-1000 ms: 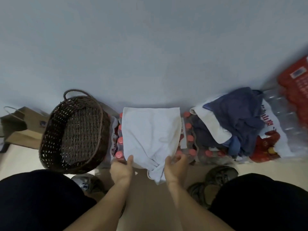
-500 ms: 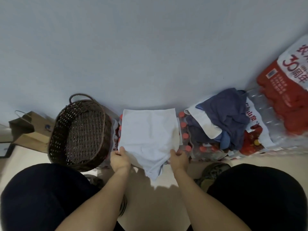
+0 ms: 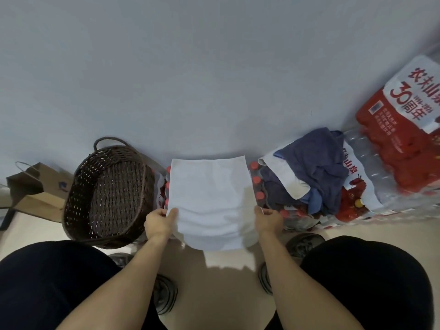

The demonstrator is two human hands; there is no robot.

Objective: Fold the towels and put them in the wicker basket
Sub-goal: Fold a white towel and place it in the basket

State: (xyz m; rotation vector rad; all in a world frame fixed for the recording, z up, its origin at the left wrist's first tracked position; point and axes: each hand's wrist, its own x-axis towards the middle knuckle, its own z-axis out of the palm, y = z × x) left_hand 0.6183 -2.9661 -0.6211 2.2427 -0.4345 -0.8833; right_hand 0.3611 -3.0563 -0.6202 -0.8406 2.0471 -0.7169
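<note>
White towel [image 3: 210, 198]: light, limp, sags unsupported. My left hand [image 3: 159, 222] and right hand [image 3: 268, 219] pinch its side edges; corners offer the best hold.

White towel [image 3: 209, 198] spread flat beside empty wicker basket [image 3: 107, 198]

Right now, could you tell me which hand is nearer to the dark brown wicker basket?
The left. The left hand grips the white towel's left edge right beside the dark brown wicker basket; the right hand grips the towel's far edge.
</note>
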